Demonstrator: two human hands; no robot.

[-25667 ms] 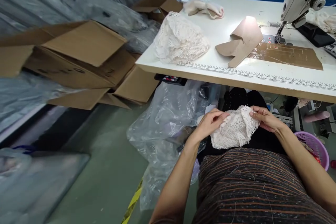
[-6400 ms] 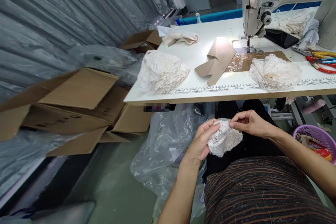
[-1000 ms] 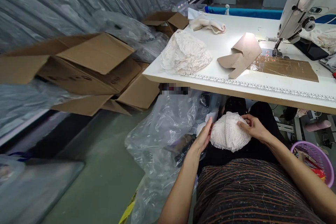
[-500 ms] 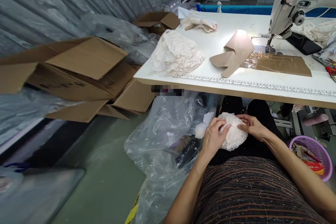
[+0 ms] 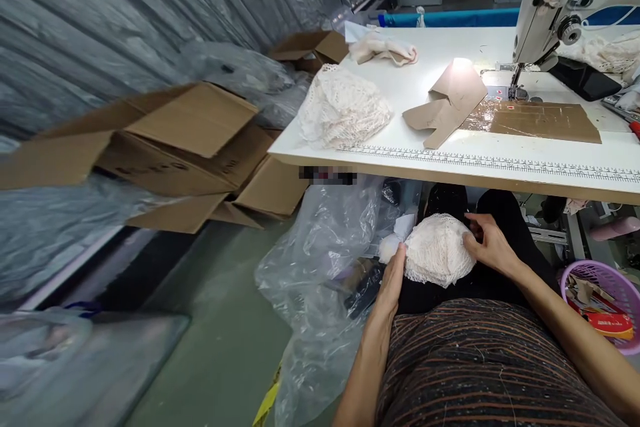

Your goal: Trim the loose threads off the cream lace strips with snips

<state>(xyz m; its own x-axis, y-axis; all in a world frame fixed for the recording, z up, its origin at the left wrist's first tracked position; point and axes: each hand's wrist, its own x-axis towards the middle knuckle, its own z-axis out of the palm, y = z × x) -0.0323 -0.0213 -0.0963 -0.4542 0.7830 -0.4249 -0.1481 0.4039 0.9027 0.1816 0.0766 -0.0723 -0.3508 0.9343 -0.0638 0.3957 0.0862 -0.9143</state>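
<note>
Right now, a white lace piece (image 5: 439, 252) rests on the person's lap, just below the front edge of the worktop (image 5: 440, 43). The left hand (image 5: 393, 277) stands edge-on along its left side, fingers mostly hidden; the right hand (image 5: 490, 245) has its thumb over the right rim, index finger apart from it. Whether either grips, I cannot tell. Crowding the left forearm is a clear plastic bag (image 5: 315, 267), hanging beneath the worktop's left end, while a purple basket (image 5: 567, 280) stands beyond the right forearm. Above, a lace heap (image 5: 345, 107) fills the near left corner; a brown cutout (image 5: 457, 100) and a brown strip (image 5: 545, 121) lie between the front edge and the sewing machine (image 5: 545, 7).
</note>
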